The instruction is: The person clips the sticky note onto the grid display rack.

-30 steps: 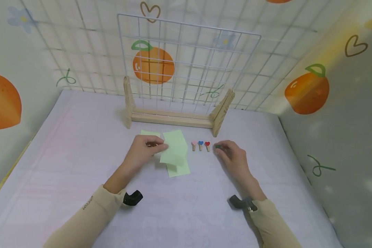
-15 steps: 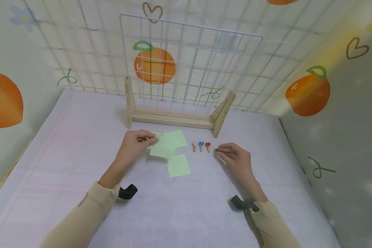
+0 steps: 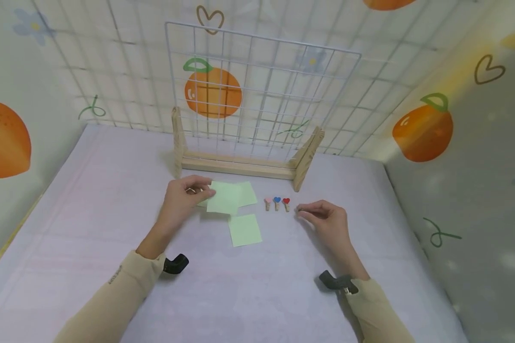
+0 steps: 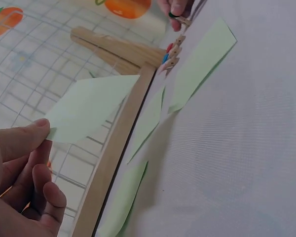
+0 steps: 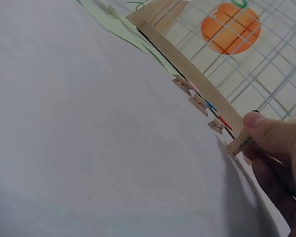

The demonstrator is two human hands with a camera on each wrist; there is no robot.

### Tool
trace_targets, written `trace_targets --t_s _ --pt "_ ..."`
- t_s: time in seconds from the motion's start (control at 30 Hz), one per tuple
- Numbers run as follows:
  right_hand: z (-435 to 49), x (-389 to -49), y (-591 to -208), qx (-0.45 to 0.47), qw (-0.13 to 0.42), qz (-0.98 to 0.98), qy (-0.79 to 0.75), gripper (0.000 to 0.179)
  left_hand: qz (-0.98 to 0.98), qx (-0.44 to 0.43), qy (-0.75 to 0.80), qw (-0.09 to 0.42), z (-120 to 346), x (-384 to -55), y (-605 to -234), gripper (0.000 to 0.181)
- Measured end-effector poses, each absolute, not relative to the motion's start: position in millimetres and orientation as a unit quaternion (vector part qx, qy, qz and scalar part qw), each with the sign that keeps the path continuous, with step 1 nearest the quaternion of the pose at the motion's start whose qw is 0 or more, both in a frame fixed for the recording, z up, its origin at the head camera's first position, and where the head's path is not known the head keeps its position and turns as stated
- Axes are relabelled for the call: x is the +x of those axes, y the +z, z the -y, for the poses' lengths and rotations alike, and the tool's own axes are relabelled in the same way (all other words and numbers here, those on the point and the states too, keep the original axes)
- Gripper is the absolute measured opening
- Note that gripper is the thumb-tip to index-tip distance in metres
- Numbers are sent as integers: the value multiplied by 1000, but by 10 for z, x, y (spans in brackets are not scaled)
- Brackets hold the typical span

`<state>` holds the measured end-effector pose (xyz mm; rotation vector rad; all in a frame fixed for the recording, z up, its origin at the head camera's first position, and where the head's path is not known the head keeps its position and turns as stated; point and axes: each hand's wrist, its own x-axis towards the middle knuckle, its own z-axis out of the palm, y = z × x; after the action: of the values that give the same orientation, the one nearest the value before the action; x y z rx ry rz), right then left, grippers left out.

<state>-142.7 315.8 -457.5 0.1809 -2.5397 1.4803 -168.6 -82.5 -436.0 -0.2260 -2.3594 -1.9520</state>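
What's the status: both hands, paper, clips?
Left hand pinches a green paper, lifted. Right hand pinches a wooden clip. Three heart clips in a row between hands. No obvious obstruction.

There are four notes [image 3: 245,230]; four clothespins [image 3: 277,200]; one rack [image 3: 236,167]; two hands [image 3: 179,196].

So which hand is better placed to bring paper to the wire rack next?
Probably the left hand: it pinches a green paper near the rack, while the right hand holds a clothespin.
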Motion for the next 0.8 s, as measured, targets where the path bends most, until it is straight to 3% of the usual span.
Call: trace_targets --t_s 0.33,0.8 --pt "-3025 -1528 -4444 56 134 856 496 17 765 -52 -640 51 788 -1853 -4392 17" --pt "-2501 -1823 -4319 93 143 788 591 17 709 -31 -692 133 885 -2105 -4306 16"
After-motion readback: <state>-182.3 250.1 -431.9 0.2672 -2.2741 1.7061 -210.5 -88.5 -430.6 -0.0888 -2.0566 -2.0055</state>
